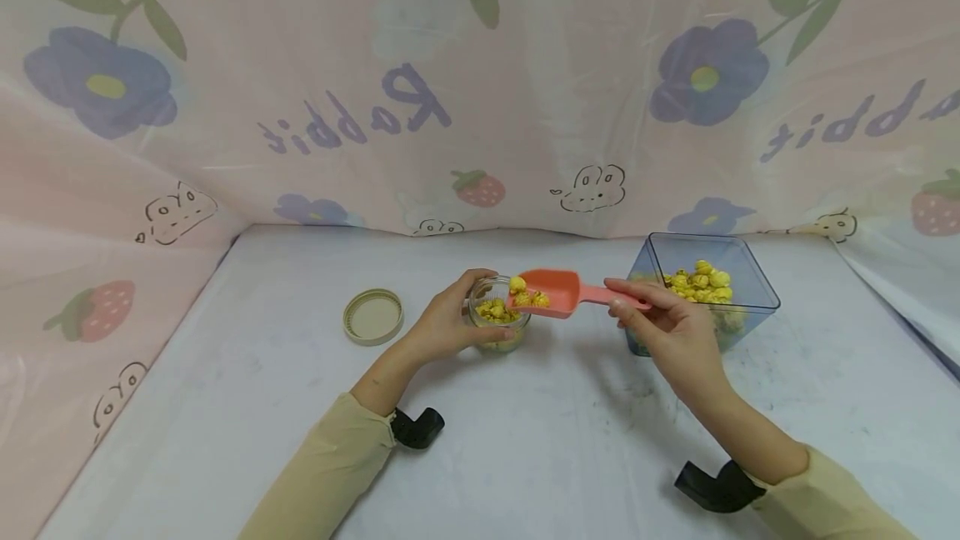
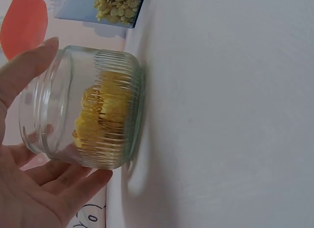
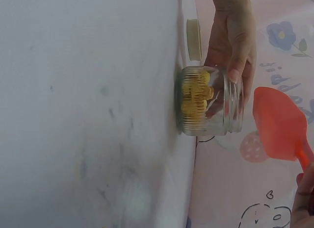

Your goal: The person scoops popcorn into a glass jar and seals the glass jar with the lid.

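Note:
A clear glass jar (image 2: 73,108), ribbed near its base, stands upright on the table with yellow popcorn (image 3: 197,98) in its lower part. My left hand (image 1: 442,319) grips the jar from the left, thumb on the near side and fingers around the far side. In my right hand (image 1: 678,336) is the handle of a coral-red scoop (image 1: 558,292). The scoop's front lip is over the right side of the jar's mouth, and a few popcorn pieces (image 1: 531,299) lie in it. The right wrist view shows the scoop above the jar's rim, apart from it.
To the right stands a bluish clear square bin (image 1: 753,273) holding more popcorn (image 1: 701,282). A round beige lid (image 1: 373,317) lies left of the jar on the white table (image 1: 480,457). A patterned curtain (image 1: 525,90) hangs behind and at both sides.

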`<state>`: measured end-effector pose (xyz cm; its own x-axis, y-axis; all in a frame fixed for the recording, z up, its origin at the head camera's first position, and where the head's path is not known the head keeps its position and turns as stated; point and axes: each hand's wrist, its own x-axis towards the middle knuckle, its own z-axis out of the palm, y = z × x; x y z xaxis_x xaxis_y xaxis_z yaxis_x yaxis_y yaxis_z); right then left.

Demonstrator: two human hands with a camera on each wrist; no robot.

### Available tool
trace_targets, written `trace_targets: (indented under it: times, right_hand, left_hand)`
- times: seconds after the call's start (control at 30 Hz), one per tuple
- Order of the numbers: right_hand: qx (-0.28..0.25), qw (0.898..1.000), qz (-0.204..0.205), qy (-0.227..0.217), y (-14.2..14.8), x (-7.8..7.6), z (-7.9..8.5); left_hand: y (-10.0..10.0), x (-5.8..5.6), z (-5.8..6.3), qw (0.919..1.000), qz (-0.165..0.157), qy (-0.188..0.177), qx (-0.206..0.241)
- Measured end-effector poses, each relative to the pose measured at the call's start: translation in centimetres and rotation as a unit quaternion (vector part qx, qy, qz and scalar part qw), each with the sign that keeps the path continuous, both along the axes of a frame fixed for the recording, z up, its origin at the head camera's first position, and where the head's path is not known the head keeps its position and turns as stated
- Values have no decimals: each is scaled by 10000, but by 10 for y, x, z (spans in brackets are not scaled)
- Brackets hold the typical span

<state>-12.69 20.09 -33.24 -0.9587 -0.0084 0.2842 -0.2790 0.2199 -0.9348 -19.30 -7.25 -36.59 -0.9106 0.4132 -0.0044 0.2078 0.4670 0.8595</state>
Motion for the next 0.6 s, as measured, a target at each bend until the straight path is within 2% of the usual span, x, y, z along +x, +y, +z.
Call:
trace_targets:
  times: [0.27, 0.6]
  right_hand:
    - [436, 9990, -56, -77, 1, -1, 1]
    - [983, 9948, 53, 265, 3, -4, 9]
  left_hand:
    - [0, -1, -2, 9999, 153, -45, 8]
    - [-2, -1, -3, 9998, 151, -59, 76]
